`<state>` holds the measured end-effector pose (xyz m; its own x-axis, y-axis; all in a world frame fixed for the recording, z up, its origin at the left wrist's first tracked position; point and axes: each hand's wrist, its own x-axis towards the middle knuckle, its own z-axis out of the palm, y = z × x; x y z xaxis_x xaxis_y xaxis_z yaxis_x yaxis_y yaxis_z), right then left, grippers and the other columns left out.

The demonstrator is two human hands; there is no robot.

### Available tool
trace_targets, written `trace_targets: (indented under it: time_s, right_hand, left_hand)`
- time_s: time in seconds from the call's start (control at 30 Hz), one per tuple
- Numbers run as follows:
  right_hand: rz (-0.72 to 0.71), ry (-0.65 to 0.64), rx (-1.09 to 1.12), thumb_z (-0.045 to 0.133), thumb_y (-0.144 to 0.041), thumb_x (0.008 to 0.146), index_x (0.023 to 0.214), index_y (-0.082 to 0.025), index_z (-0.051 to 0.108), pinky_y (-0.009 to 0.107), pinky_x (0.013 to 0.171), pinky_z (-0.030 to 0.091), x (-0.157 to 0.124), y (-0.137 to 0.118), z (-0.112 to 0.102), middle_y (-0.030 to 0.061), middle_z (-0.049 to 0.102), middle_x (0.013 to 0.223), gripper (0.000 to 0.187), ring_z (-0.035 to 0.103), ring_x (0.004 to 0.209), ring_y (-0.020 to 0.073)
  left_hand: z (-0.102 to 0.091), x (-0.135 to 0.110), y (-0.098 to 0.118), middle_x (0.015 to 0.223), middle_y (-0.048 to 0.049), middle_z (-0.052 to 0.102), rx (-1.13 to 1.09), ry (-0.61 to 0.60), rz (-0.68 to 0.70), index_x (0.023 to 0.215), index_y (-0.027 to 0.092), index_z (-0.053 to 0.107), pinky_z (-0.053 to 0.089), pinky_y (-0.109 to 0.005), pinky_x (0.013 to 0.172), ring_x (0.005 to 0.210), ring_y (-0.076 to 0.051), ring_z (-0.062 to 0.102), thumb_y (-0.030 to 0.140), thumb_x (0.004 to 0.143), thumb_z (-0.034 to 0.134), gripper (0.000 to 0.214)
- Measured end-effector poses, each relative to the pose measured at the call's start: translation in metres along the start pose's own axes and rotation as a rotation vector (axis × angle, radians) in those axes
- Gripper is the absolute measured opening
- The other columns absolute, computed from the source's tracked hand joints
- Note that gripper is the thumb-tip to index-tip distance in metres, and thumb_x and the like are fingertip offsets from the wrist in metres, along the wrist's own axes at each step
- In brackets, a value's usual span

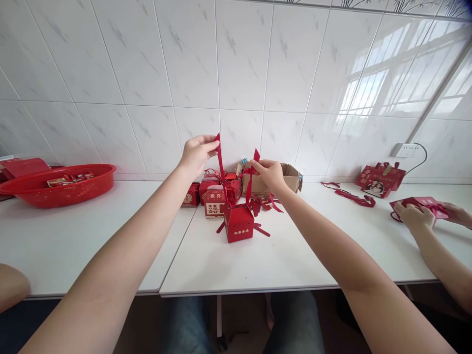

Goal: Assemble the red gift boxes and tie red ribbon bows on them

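A small red gift box (239, 227) with gold lettering stands upright on the white table in front of me. My left hand (199, 153) pinches one end of a red ribbon (222, 169), drawn up from the box's left side. The other end, a red strip (250, 182), rises from the right side, and my right hand (271, 173) is closed on it near its tip. Both hands are above the box, apart from each other. Red strips (262, 230) stick out at both sides of its base.
Behind stand several red boxes (214, 202) and an open cardboard box (293, 178). A red plastic basin (73, 191) holds small packets at left. To the right lie ribbons (356, 197) and red printed bags (381, 181). At far right another person's hands (415, 216) hold a red box.
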<state>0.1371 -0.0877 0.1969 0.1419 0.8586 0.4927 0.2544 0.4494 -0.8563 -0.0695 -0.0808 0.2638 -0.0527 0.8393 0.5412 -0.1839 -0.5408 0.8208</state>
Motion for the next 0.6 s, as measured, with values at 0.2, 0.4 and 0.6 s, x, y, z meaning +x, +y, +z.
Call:
trace_targets:
  time_s: [0.2,0.4,0.6]
  right_hand:
    - [0.085,0.02,0.114,0.073,-0.04,0.073,0.084,-0.016,0.074,0.025,0.061,0.046,0.004,-0.021,-0.002,0.0037,0.069,0.075,0.027,0.056,0.064,0.0114]
    - [0.08,-0.15,-0.038,0.072,-0.037,0.075,0.066,-0.016,0.069,0.022,0.046,0.035,-0.004,-0.022,-0.016,0.0001,0.059,0.055,0.023,0.045,0.047,0.0072]
    - [0.607,-0.729,-0.195,0.082,-0.036,0.064,0.058,-0.014,0.066,0.021,0.036,0.031,-0.039,0.041,-0.036,0.0064,0.062,0.051,0.027,0.051,0.04,0.0106]
  left_hand:
    - [0.002,0.0,0.002,0.074,-0.0013,0.065,0.026,0.029,-0.011,0.071,0.016,0.066,0.048,-0.025,0.067,0.07,-0.011,0.06,0.018,0.062,0.075,0.013]
    - [0.005,-0.003,0.001,0.077,-0.0014,0.064,0.036,-0.014,0.001,0.073,0.016,0.066,0.046,-0.026,0.069,0.071,-0.011,0.059,0.018,0.064,0.074,0.013]
    - [0.003,-0.002,-0.004,0.079,-0.0023,0.065,0.05,-0.055,0.02,0.074,0.016,0.066,0.046,-0.029,0.071,0.074,-0.013,0.06,0.018,0.066,0.074,0.011]
